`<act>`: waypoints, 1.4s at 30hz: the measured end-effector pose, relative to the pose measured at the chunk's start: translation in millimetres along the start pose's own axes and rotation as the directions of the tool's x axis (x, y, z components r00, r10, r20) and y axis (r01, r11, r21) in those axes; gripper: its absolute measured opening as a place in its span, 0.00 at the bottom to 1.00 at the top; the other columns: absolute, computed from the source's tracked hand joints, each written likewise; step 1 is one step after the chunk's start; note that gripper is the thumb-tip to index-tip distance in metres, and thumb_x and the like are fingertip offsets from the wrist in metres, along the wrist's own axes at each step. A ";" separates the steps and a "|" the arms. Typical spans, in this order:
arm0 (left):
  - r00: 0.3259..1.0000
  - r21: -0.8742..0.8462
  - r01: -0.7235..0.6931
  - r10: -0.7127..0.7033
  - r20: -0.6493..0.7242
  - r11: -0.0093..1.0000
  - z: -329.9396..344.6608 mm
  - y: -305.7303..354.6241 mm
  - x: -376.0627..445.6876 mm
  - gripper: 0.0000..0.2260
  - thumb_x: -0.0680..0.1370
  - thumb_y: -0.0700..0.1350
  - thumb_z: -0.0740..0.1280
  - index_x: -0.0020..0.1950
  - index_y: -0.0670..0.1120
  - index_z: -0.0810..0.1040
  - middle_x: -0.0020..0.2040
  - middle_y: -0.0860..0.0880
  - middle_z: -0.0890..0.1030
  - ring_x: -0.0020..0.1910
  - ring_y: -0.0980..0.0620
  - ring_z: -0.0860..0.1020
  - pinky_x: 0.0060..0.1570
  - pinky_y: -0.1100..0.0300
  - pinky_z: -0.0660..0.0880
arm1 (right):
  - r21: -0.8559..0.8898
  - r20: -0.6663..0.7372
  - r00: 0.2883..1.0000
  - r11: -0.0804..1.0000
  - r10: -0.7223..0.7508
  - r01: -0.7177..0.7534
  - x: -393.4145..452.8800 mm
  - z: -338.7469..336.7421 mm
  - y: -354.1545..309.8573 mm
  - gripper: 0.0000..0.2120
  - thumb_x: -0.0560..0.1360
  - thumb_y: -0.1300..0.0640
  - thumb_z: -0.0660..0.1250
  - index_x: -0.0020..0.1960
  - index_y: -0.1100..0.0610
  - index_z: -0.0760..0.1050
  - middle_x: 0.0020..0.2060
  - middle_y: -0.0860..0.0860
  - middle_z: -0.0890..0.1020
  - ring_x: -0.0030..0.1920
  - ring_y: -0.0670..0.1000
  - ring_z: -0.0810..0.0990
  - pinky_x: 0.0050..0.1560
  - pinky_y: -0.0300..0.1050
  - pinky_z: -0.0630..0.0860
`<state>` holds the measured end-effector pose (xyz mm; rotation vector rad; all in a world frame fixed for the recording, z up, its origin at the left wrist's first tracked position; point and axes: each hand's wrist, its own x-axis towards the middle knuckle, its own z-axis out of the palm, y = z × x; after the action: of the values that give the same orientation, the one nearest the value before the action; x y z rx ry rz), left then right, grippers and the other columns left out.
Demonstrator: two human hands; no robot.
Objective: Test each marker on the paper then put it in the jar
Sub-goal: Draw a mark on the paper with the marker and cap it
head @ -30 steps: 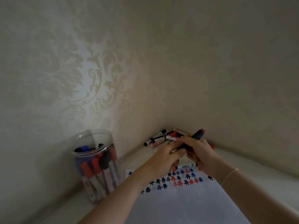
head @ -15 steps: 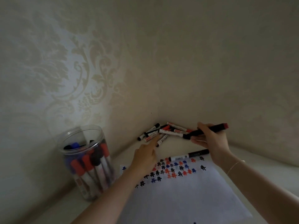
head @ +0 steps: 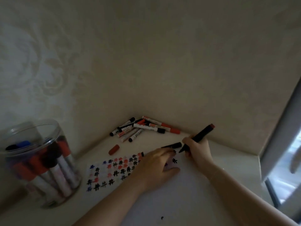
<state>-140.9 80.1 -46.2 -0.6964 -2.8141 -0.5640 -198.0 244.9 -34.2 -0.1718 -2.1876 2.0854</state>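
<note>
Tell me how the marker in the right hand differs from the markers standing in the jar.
The dark marker with a red end is gripped by the right hand, uncapped and tilted, tip down at the white paper. The markers in the clear plastic jar are capped, mostly white-barrelled and held by nobody. Both kinds are thick felt markers.

Single head-worn wide-angle view, close above the table point(head: 228, 154), facing forward and down into the wall point(head: 162, 62) corner; no second view.
</note>
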 end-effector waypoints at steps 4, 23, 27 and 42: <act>0.999 0.052 0.026 -0.028 0.039 0.998 14.4 -9.6 -0.2 0.33 0.76 0.67 0.57 0.75 0.50 0.62 0.75 0.56 0.61 0.72 0.58 0.57 0.71 0.60 0.56 | -0.178 -0.047 0.998 0.983 -0.052 0.043 -1.6 6.9 5.3 0.13 0.70 0.63 0.68 0.32 0.59 0.65 0.25 0.52 0.71 0.26 0.48 0.69 0.24 0.37 0.66; 1.000 0.018 -0.017 0.017 -0.013 1.000 16.9 -15.2 0.6 0.33 0.75 0.69 0.58 0.74 0.51 0.64 0.74 0.57 0.63 0.70 0.59 0.59 0.69 0.63 0.56 | -0.317 0.005 0.992 0.941 -0.124 0.119 -0.4 12.6 8.7 0.16 0.69 0.65 0.67 0.30 0.57 0.62 0.25 0.50 0.68 0.26 0.46 0.65 0.21 0.32 0.60; 1.000 0.016 -0.006 0.006 -0.006 1.000 17.3 -14.5 0.7 0.39 0.70 0.72 0.49 0.74 0.51 0.64 0.74 0.58 0.64 0.70 0.60 0.59 0.67 0.65 0.56 | -0.366 0.013 0.988 0.919 -0.153 0.147 -1.3 15.7 10.2 0.17 0.70 0.65 0.66 0.29 0.56 0.62 0.26 0.50 0.68 0.26 0.46 0.65 0.21 0.31 0.60; 1.000 0.012 -0.014 0.014 0.001 1.000 15.5 -12.2 -0.2 0.33 0.73 0.69 0.56 0.72 0.51 0.67 0.72 0.57 0.66 0.69 0.58 0.62 0.68 0.63 0.59 | -0.301 0.001 0.993 0.947 -0.118 0.112 1.9 13.1 10.9 0.16 0.69 0.66 0.66 0.30 0.57 0.61 0.25 0.51 0.68 0.26 0.48 0.65 0.21 0.33 0.61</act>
<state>-148.0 76.4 -64.2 -0.7139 -2.8089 -0.5448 -202.0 232.8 -45.7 -0.0845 -2.4303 1.6755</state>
